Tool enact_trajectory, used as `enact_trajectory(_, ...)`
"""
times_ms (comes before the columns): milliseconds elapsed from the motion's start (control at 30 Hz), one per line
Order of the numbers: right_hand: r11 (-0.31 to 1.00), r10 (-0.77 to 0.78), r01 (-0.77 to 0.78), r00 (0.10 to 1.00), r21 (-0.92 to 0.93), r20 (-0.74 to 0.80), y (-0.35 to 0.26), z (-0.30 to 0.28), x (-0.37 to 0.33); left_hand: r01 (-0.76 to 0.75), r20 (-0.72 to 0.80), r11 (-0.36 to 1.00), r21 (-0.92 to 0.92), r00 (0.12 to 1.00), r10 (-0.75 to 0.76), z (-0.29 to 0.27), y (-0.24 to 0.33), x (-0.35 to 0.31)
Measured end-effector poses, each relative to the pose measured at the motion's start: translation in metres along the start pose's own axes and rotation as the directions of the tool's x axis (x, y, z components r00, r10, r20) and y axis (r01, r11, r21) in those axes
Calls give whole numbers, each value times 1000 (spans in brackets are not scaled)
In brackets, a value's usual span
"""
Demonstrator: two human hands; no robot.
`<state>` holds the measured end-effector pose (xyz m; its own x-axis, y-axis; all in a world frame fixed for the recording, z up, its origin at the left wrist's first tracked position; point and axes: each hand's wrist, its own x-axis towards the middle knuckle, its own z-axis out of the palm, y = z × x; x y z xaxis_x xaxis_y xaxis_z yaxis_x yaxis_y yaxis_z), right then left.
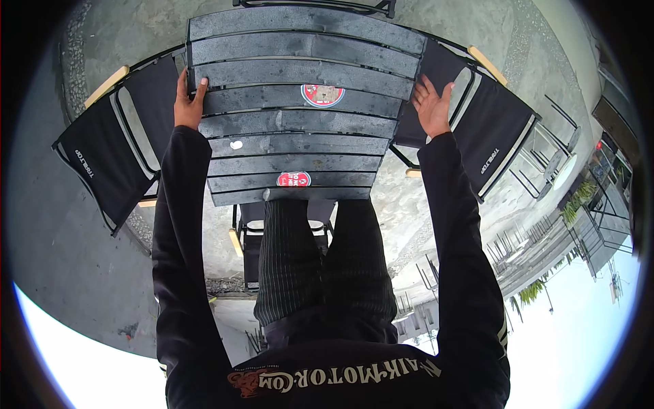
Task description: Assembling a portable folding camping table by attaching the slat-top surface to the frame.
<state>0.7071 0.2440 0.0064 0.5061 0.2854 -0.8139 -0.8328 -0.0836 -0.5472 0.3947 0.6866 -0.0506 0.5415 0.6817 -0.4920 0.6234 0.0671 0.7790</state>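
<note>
A black slatted table (300, 123) stands in front of me, its slats running left to right. My left hand (189, 103) is at the table's left edge, thumb over the top and the other fingers outside the edge, stretched out and apart. Whether it presses on the edge I cannot tell. By the right edge, my right hand (433, 108) is open, its palm turned up and fingers spread. The fingertips are close to the edge or touching it; it holds nothing. Two round stickers, a far one (323, 95) and a near red one (293, 179), lie on the slats.
Black folding chairs with pale wooden armrests stand at the left (112, 146) and right (480, 126). Another chair (251, 255) shows partly by my legs, and a dark frame (320, 5) beyond the far edge. Stacked furniture (524, 242) lines the right side of the concrete floor (402, 218).
</note>
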Motion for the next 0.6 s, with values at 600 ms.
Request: enact_trajectory(600, 962, -145, 134, 989, 238, 26, 70, 29, 52, 388, 60, 860, -331, 918, -391, -38, -8, 12)
